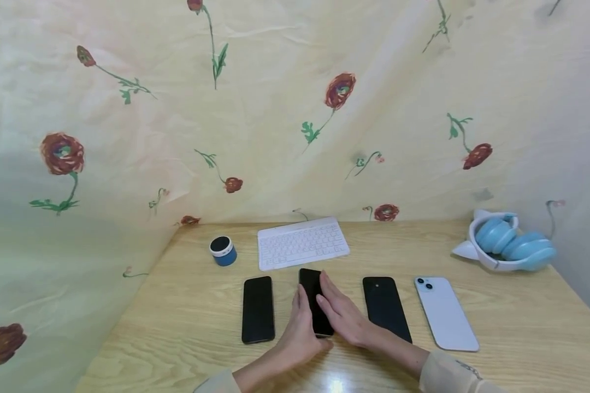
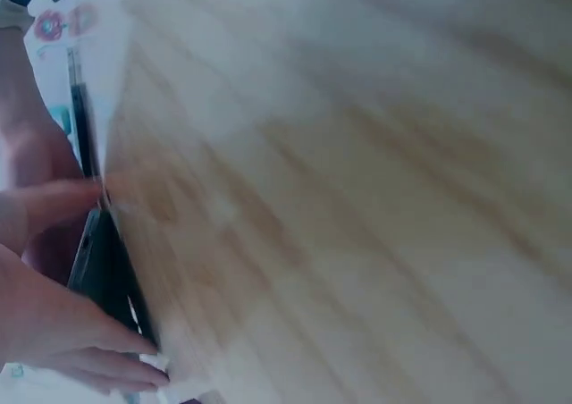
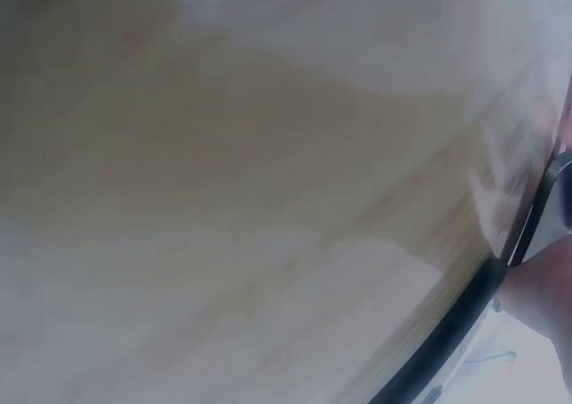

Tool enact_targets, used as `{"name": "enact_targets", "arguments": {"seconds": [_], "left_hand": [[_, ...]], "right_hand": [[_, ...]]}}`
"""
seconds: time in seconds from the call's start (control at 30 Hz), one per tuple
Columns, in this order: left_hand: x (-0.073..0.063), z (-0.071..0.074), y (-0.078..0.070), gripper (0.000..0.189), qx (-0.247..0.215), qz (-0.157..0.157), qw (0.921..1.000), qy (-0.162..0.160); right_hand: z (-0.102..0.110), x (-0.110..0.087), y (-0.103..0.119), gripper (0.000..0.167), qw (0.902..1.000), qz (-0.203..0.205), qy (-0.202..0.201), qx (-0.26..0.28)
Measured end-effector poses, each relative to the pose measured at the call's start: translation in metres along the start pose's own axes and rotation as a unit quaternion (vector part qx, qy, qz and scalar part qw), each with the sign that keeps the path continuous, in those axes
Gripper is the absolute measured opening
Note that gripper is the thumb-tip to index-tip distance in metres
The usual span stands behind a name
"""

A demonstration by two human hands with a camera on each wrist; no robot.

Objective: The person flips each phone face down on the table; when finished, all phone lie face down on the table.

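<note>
Near the front middle of the table, a black smartphone (image 1: 318,305) lies between both hands, its dark glossy face up. My left hand (image 1: 301,327) holds it along the left edge, fingers pointing away and thumb low by the near end. On the other side my right hand (image 1: 344,314) grips the right edge, with its thumb over the dark face. The left wrist view shows the left hand (image 2: 54,319) at the phone (image 2: 105,265) from low beside the table. In the right wrist view only fingers (image 3: 541,288) and a phone edge show at the right.
Left of the hands lies another black phone (image 1: 258,310); to their right are a dark phone (image 1: 385,305), partly behind the right forearm, and a pale blue phone (image 1: 447,314). Behind are a white keyboard (image 1: 302,244), a small blue speaker (image 1: 223,251) and blue-and-white cat-ear headphones (image 1: 508,243).
</note>
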State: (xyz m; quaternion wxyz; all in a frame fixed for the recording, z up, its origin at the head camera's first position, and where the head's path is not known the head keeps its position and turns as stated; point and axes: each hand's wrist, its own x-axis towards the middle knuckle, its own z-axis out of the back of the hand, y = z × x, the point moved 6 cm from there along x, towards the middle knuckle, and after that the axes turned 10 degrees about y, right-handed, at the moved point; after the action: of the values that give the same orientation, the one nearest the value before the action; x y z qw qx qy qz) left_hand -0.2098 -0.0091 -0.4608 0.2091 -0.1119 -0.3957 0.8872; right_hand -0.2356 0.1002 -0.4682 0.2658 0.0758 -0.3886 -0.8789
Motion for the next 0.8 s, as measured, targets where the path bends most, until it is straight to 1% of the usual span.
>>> {"name": "enact_targets", "arguments": {"seconds": [0.1,0.2,0.27,0.37,0.43,0.47,0.53,0.6,0.67,0.7,0.73,0.8], "left_hand": [[-0.005,0.001,0.006,0.121,-0.012,0.013,0.9995,0.026],[-0.007,0.003,0.007,0.113,-0.016,0.02,0.9987,0.044],[-0.007,0.003,0.007,0.112,-0.009,0.022,0.9986,0.046],[-0.004,0.0,0.0,0.115,0.02,0.014,0.9992,0.032],[-0.001,-0.006,-0.011,0.119,0.039,0.006,0.9991,0.018],[0.0,-0.011,-0.02,0.121,0.047,0.0,0.9988,0.011],[0.006,-0.026,-0.041,0.123,0.068,-0.009,0.9976,0.008],[0.015,-0.045,-0.065,0.121,0.093,-0.017,0.9954,0.014],[0.026,-0.065,-0.09,0.119,0.134,-0.027,0.9905,0.019],[0.032,-0.075,-0.099,0.118,0.154,-0.027,0.9874,0.024],[0.038,-0.083,-0.107,0.118,0.174,-0.026,0.984,0.028],[0.049,-0.099,-0.117,0.117,0.199,-0.025,0.9791,0.035]], "right_hand": [[-0.002,0.002,0.003,0.059,1.0,0.001,0.009,0.0],[-0.003,0.003,0.004,0.058,0.9999,0.006,0.016,-0.004],[-0.002,0.003,0.004,0.058,0.9997,0.011,0.019,-0.01],[0.011,-0.002,0.001,0.058,0.9987,0.017,0.025,-0.041],[0.026,-0.009,-0.005,0.058,0.9967,0.014,0.026,-0.076],[0.036,-0.013,-0.01,0.057,0.995,0.009,0.027,-0.095],[0.057,-0.023,-0.022,0.057,0.9917,-0.002,0.03,-0.125],[0.076,-0.035,-0.035,0.057,0.9887,-0.015,0.027,-0.147],[0.095,-0.046,-0.045,0.057,0.9861,-0.02,0.02,-0.164],[0.102,-0.052,-0.049,0.057,0.985,-0.022,0.016,-0.17],[0.108,-0.057,-0.053,0.057,0.9844,-0.024,0.013,-0.174],[0.116,-0.068,-0.06,0.057,0.9822,-0.028,0.005,-0.185]]}}
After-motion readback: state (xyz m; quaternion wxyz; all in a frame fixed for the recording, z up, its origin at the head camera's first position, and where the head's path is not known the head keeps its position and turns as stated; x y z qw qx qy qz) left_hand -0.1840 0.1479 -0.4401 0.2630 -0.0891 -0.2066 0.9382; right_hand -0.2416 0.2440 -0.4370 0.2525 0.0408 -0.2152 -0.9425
